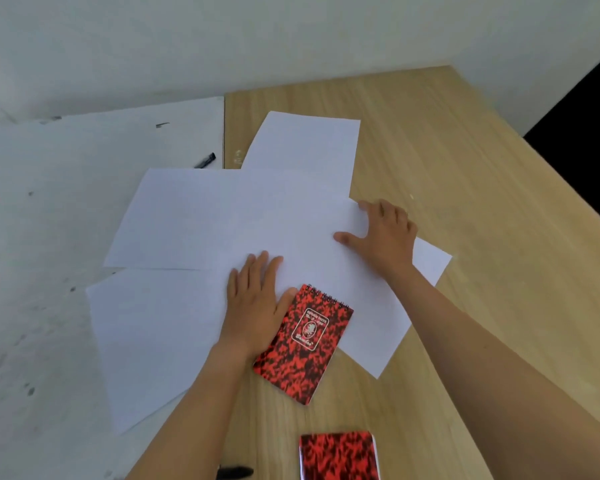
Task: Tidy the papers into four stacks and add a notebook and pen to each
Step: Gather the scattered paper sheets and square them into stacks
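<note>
Several white paper sheets [201,220] lie fanned and overlapping across the joint of a white table and a wooden table. My left hand [257,303] lies flat on the sheets, fingers straight. My right hand [383,237] rests spread on the right edge of the top sheet. A red-and-black spiral notebook [305,344] lies beside my left hand, partly on the paper. A second red-and-black notebook [338,457] sits at the bottom edge. One black pen [205,161] pokes out behind the papers, another black pen [234,472] lies at the bottom edge.
The wooden table [465,174] stretches right and far, ending at a white wall. The white table [49,202] on the left bears dark scuff marks. A dark object [586,109] stands at the far right.
</note>
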